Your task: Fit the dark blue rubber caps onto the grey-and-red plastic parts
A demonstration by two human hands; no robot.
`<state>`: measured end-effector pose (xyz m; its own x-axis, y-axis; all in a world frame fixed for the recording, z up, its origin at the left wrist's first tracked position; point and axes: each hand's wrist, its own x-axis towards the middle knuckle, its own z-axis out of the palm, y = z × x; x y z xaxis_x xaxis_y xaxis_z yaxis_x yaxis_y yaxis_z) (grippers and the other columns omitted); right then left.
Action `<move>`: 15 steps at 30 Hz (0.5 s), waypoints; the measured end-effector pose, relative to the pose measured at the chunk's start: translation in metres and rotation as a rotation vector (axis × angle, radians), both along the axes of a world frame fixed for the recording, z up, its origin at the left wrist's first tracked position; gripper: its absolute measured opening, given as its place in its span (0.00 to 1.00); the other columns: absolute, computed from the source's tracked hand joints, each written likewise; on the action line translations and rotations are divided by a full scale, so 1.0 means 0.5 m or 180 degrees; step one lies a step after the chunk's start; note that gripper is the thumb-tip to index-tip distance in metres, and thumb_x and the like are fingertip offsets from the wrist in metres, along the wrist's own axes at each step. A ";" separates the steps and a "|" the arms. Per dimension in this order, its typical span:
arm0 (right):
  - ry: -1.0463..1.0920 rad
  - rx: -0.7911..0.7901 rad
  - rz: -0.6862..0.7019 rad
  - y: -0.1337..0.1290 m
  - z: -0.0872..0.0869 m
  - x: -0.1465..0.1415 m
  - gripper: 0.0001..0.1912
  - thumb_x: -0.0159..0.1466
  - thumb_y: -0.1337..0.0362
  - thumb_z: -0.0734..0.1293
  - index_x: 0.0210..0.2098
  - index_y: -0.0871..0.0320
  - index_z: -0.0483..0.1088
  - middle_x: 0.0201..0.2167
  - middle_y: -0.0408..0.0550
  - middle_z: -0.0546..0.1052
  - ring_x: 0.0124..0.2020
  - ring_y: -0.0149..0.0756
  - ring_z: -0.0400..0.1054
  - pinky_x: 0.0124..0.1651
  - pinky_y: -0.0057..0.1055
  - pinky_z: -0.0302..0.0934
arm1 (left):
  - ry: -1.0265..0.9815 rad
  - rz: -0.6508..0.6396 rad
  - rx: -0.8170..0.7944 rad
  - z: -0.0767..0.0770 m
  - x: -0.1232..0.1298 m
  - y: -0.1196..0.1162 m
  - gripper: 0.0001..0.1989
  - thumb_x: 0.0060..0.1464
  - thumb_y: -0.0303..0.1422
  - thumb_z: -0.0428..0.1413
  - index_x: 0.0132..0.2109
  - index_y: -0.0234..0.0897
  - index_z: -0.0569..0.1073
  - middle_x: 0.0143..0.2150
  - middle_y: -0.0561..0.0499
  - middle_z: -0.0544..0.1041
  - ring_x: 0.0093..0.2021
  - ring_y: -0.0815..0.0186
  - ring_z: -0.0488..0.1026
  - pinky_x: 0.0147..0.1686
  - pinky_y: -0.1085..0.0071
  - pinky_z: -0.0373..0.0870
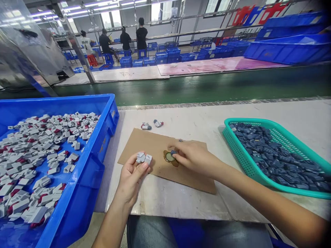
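My left hand [133, 174] holds a small grey and white plastic part [144, 158] above the near left edge of a brown cardboard sheet [155, 144]. My right hand [192, 156] reaches in from the right and pinches a small dark blue piece [173, 152] against a round brass-coloured dish [169, 157] that sits on the cardboard. The two hands are a short distance apart.
A blue bin [103, 137] with several grey, white and red parts stands at the left. A teal basket [245, 162] of dark blue pieces sits at the right. Two assembled parts [152, 125] lie beyond the cardboard. A green conveyor belt [207, 86] runs behind; several people work far back.
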<state>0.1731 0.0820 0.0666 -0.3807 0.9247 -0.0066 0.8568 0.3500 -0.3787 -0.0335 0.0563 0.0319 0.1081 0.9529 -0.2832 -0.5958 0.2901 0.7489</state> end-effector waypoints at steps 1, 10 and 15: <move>-0.0052 -0.0026 -0.0008 0.000 0.005 -0.001 0.10 0.61 0.69 0.57 0.40 0.58 0.67 0.31 0.45 0.73 0.31 0.35 0.65 0.32 0.27 0.53 | 0.0013 -0.0002 0.0004 0.000 0.000 0.000 0.18 0.34 0.28 0.67 0.37 0.38 0.75 0.32 0.55 0.79 0.34 0.71 0.76 0.31 0.81 0.72; -0.0512 -0.0276 0.0283 0.027 0.048 -0.021 0.04 0.55 0.68 0.63 0.24 0.59 0.67 0.20 0.42 0.70 0.21 0.29 0.59 0.22 0.24 0.43 | 0.0147 -0.0102 0.0050 -0.003 0.001 0.001 0.18 0.36 0.28 0.66 0.39 0.36 0.74 0.33 0.53 0.78 0.34 0.70 0.75 0.33 0.79 0.71; -0.0685 -0.0284 0.0528 0.052 0.056 -0.026 0.02 0.52 0.68 0.64 0.25 0.59 0.69 0.21 0.43 0.71 0.22 0.30 0.60 0.23 0.25 0.42 | 0.0301 -0.0130 0.0073 -0.001 0.000 0.001 0.19 0.36 0.29 0.66 0.39 0.37 0.72 0.33 0.52 0.78 0.33 0.69 0.75 0.29 0.79 0.71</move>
<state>0.1602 0.1080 0.0947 -0.5078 0.8420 -0.1822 0.8546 0.4656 -0.2300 -0.0336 0.0567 0.0315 0.1208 0.9546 -0.2722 -0.5100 0.2950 0.8080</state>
